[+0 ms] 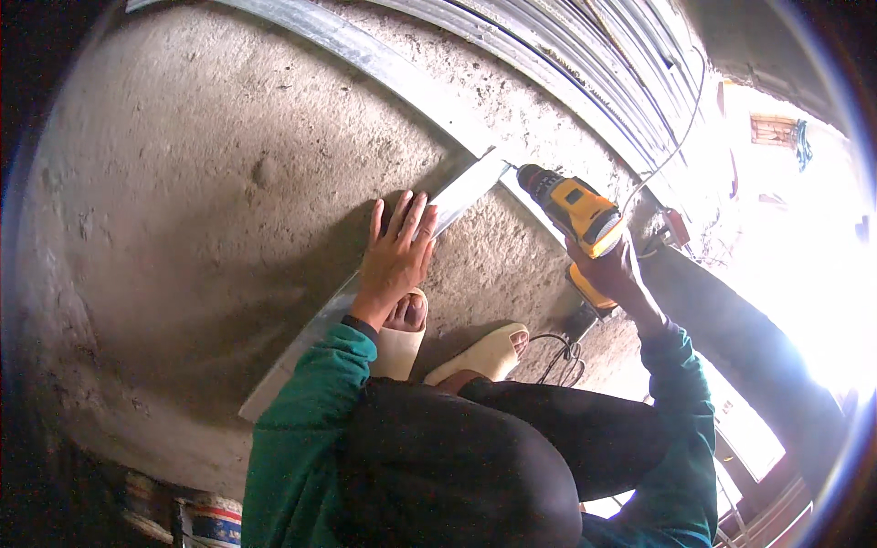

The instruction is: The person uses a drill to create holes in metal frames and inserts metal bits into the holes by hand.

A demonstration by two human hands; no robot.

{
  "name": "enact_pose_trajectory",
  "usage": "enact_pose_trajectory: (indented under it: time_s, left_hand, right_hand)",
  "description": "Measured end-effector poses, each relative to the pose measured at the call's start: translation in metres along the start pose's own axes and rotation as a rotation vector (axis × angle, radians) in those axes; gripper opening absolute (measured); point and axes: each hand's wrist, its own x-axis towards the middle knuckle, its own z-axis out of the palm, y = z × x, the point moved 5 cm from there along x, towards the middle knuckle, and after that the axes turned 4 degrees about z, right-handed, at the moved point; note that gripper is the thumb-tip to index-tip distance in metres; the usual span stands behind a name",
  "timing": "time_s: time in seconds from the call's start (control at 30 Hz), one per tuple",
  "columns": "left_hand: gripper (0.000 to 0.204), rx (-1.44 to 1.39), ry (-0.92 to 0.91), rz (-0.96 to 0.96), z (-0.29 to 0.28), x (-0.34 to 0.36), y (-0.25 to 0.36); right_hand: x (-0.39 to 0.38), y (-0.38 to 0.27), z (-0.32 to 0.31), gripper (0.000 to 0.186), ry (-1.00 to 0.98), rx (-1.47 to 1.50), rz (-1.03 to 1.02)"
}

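Observation:
My right hand (618, 274) is wrapped round the handle of a yellow and black cordless drill (577, 208). The drill's tip points left, at the spot where two metal strips meet. My left hand (396, 256) lies with its fingers stretched out on a flat metal profile (468, 194) that runs from beside my left forearm up to the joint. A longer metal profile (365, 50) crosses it there, coming from the upper left and passing under the drill. Whether the bit touches the metal is too small to tell.
Many long metal profiles (557, 55) lie stacked at the upper right. A white cable (665, 164) and a small reddish block (676, 226) are right of the drill. Black cable (568, 367) coils near my sandals (484, 354). A striped bucket (212, 522) stands lower left on rough floor.

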Motion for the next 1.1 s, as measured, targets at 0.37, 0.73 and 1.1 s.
enact_pose_trajectory:
  time_s: [0.37, 0.73, 1.1]
  left_hand:
    - [0.049, -0.002, -0.022, -0.004, 0.000, -0.001, 0.000]
    - [0.050, -0.001, -0.026, 0.001, -0.004, -0.001, 0.000]
    - [0.049, -0.003, -0.020, 0.001, 0.002, -0.001, -0.001]
  right_hand:
    - [0.000, 0.003, 0.003, 0.058, 0.026, -0.029, -0.069]
    - [0.008, -0.014, 0.001, 0.059, -0.074, 0.040, -0.031]
    - [0.004, 0.023, 0.016, 0.064, 0.034, -0.051, -0.068]
